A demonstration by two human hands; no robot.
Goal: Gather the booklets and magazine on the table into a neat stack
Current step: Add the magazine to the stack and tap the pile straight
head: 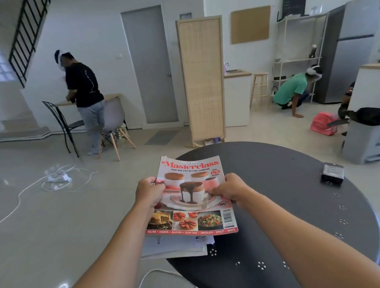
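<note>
A red-and-pink cookbook magazine (192, 210) with desserts on its cover is held over the left edge of the round dark table (289, 215). My left hand (151, 192) grips its left edge and my right hand (230, 189) grips its right edge. Under the magazine's near end lie white booklets (175, 247), fanned out and hanging partly over the table's edge. Most of the booklets are hidden by the magazine.
A small dark box (332, 175) sits at the table's far right. White cables (60, 178) lie on the floor to the left. A grey bin (369, 137) stands at the right, a wicker screen (203, 80) behind the table. Two people work farther back.
</note>
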